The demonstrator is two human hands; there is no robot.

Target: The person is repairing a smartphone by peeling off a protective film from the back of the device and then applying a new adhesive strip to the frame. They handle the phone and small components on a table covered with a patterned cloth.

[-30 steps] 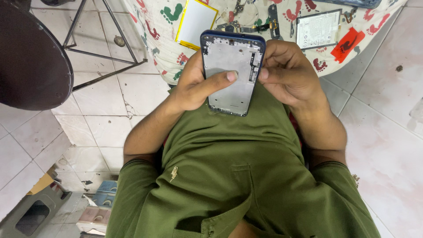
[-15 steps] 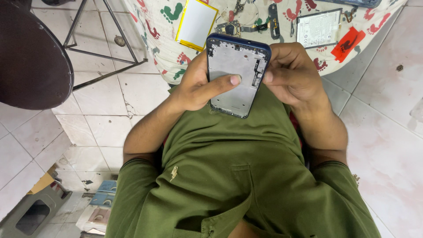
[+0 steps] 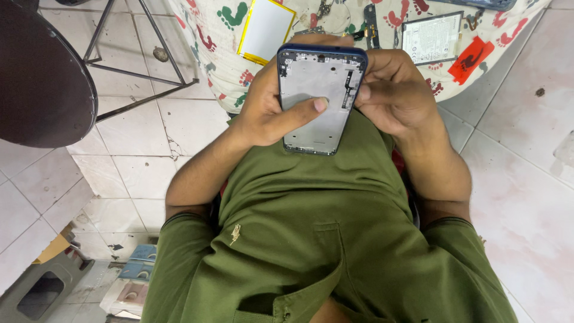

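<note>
I hold an opened phone frame [image 3: 317,78], blue at the rim and grey metal inside, upright over my green shirt. My left hand [image 3: 269,110] grips its left side, thumb lying across the bare inner plate. My right hand [image 3: 394,96] wraps the right edge, thumb pressed on a small dark strip near the side. No screen or battery sits in the frame.
A patterned cloth [image 3: 221,60] beyond the phone carries a yellow-edged white panel [image 3: 266,30], a flat battery [image 3: 431,37], a red tag [image 3: 471,60] and small parts. A dark round stool [image 3: 42,78] with metal legs stands left. Tiled floor lies around; a grey box [image 3: 42,293] at bottom left.
The phone frame and both hands have shifted slightly right and down in view. My left thumb has slid a little lower on the inner plate.
</note>
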